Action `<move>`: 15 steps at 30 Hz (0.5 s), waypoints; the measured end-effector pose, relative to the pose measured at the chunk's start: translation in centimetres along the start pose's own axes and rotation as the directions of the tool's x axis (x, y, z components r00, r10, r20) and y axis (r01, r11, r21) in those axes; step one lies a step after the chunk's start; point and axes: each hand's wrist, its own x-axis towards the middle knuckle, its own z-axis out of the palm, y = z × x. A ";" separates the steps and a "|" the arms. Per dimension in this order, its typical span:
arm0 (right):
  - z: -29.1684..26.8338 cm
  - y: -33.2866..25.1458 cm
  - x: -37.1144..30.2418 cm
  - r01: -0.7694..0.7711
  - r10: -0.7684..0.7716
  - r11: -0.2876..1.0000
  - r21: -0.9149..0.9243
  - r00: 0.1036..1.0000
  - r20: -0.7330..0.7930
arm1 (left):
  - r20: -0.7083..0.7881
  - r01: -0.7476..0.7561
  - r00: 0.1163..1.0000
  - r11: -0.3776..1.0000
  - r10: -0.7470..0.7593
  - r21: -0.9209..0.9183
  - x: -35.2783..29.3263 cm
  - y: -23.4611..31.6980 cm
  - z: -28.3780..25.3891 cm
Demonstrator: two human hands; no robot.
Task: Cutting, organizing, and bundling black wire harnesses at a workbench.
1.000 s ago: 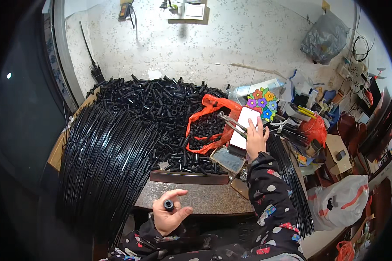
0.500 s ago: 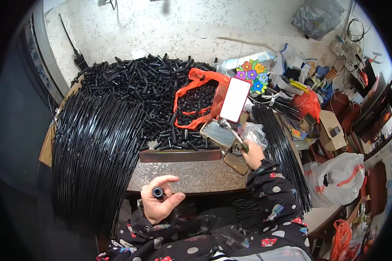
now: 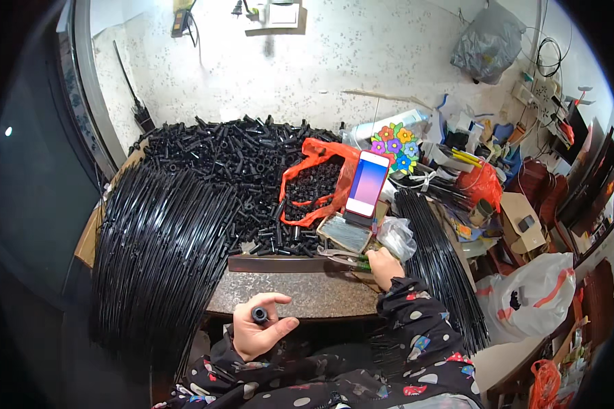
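Observation:
My left hand (image 3: 258, 335) is in front of the table's near edge, curled around a black hollow tubular part (image 3: 259, 314) whose round open end faces up. The thumb and index finger of that hand reach out to the right. On the right, my right hand (image 3: 387, 268) grips pliers with green handles (image 3: 339, 256), jaws toward the left. The pliers lie close to a box of thin grey pins (image 3: 346, 232) and the right end of a dark, narrow strip (image 3: 280, 264). The fingers partly hide the handles.
Black tubular parts (image 3: 211, 146) are heaped at the back. Long black rods (image 3: 160, 266) lie in bundles on the left and right (image 3: 443, 266). A red bag (image 3: 308, 151) holds small black pieces. Beside it stands a phone (image 3: 366, 184), with a clear plastic bag (image 3: 397, 238) nearby.
The view has tilted up. My right hand has swung the pliers from pointing up toward the phone to pointing left. The phone screen turned from white to blue and pink.

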 end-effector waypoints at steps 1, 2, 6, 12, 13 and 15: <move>0.1 0.2 0.0 0.001 -0.001 0.997 0.071 1.000 -0.008 | -0.003 -0.008 1.000 1.000 0.008 0.005 -0.2 0.1 -0.1; 0.2 0.5 -0.1 0.002 0.000 0.990 0.138 1.000 -0.015 | -0.004 0.005 1.000 1.000 -0.005 0.007 -0.2 0.3 -0.1; 0.2 0.9 -0.6 -0.146 0.136 0.966 0.211 0.989 0.064 | -0.001 0.014 1.000 1.000 -0.014 0.013 -0.3 0.6 0.1; 0.2 1.6 -1.3 -0.273 0.314 0.905 0.327 0.946 -0.081 | 0.097 0.006 0.995 0.999 -0.003 -0.038 -0.6 1.2 0.6; 0.0 1.4 -1.3 -0.307 0.385 0.872 0.382 0.911 -0.146 | 0.088 0.013 0.996 0.999 -0.010 -0.039 -0.6 1.4 0.9; -4.4 -3.4 0.0 -0.374 0.526 0.652 0.660 0.849 -0.038 | 0.138 -0.009 0.990 1.000 0.007 0.009 -0.7 1.7 0.8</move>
